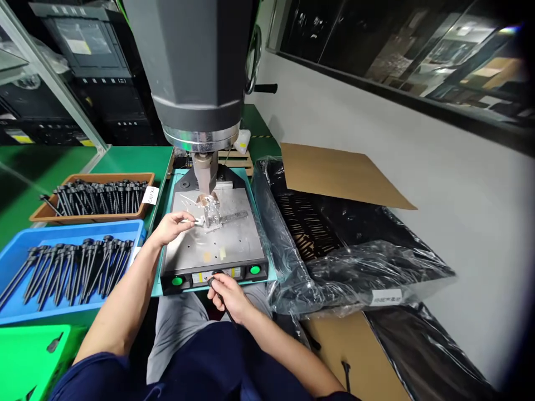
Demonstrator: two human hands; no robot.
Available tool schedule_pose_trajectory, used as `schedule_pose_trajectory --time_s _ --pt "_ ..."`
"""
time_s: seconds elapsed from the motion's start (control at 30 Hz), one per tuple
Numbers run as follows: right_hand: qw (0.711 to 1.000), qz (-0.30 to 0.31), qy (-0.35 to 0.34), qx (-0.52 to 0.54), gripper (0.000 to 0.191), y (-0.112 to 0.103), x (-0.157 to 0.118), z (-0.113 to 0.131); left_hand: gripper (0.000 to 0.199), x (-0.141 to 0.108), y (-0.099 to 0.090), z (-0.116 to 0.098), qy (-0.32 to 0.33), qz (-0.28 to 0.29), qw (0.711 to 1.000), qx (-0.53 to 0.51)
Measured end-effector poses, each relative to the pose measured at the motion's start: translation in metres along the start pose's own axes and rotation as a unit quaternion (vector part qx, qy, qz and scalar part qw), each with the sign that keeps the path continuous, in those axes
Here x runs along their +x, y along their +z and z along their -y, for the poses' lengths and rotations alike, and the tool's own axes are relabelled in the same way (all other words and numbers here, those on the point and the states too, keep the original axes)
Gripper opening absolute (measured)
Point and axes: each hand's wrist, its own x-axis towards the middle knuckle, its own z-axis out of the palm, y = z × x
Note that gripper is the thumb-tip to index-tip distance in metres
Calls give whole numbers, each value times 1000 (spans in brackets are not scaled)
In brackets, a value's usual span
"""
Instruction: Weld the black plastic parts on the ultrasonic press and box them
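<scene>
My left hand (173, 227) is closed in a pinch on a small pale piece (197, 221), at the left side of a clear fixture (212, 214) on the grey metal machine plate (196, 245). Above the fixture hangs the metal horn (205, 172) of the press head (200, 67); its tip looks close to the fixture, but I cannot tell whether they touch. My right hand (229, 298) is closed around a thin black rod (228, 313) in front of the machine's front edge, above my lap. The fingers hide part of this rod.
To the left, a brown tray (39, 214) and a blue tray (136, 236) hold many black rods with round heads. A green bin (37, 356) is nearer. On the right stands a plastic-lined box (288, 278) under a cardboard sheet (343, 175). Two green buttons (178, 281) flank the machine's front.
</scene>
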Motion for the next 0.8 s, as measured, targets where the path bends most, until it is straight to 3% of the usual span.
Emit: schedule_pose_trajectory --time_s 0.1,0.23,0.33,0.43,0.5,0.57,0.6,0.7,0.8 --pt "996 46 40 65 47 9 19 0 28 -9 6 -19 0 11 1000 -19" --pt "970 124 57 202 39 28 57 11 30 -15 21 -35 6 -28 996 -83" --pt "944 135 43 297 30 39 85 24 39 -15 33 -43 0 -70 983 -168" --pt "942 125 -13 312 33 42 107 40 47 -17 41 -49 -6 -98 968 -231" --pt "957 90 -82 263 38 39 115 53 50 -20 43 -49 -9 -109 964 -242" --pt "967 8 -195 163 40 33 120 66 52 -23 43 -46 -7 -119 963 -243" --pt "959 -42 -264 95 40 30 122 72 53 -24 43 -44 -7 -122 962 -243" --pt "879 -181 -427 -112 36 20 125 88 53 -25 43 -39 -19 -114 962 -249" --pt "823 -253 -459 -220 32 14 130 101 49 -26 45 -39 -31 -102 958 -265"
